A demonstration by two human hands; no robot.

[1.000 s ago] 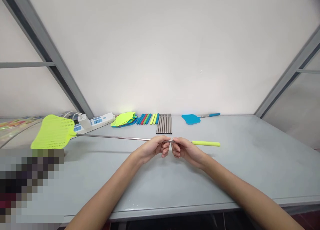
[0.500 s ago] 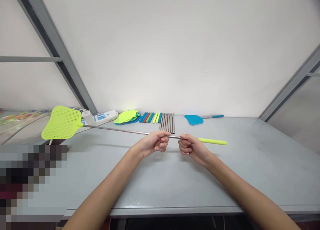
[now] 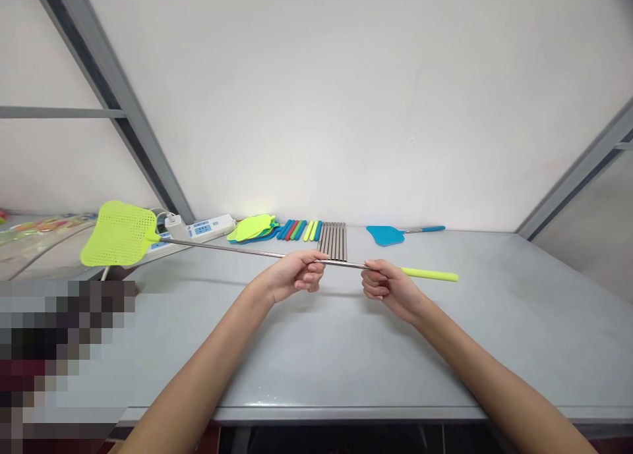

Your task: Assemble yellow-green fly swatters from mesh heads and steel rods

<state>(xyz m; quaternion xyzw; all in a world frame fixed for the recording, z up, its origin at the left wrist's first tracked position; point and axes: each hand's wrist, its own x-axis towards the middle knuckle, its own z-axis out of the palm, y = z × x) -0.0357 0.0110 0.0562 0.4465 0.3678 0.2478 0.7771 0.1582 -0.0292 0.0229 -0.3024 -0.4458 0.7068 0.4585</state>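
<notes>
A fly swatter (image 3: pixel 120 235) with a yellow-green perforated head, a long thin metal rod and a yellow-green grip is held above the table, its head to the left. My left hand (image 3: pixel 299 275) pinches the rod near its middle. Farther right, my right hand (image 3: pixel 388 286) has its fingers closed round the rod beside the grip (image 3: pixel 431 274). A short length of bare rod shows between the two hands. Behind them lie several metal rods (image 3: pixel 334 241) side by side and a row of coloured grips (image 3: pixel 299 230).
A pile of swatter heads (image 3: pixel 252 228) lies near the wall. Right of the rods is a blue fly swatter (image 3: pixel 386 234). A white power strip (image 3: pixel 212 228) with a plug stands at the back left of the grey table (image 3: pixel 316 368). Plastic bags (image 3: pixel 44 243) lie far left.
My hands have moved apart along the rod, the left one leftward and the right one rightward. The grip end has shifted slightly right, and the view has moved a little.
</notes>
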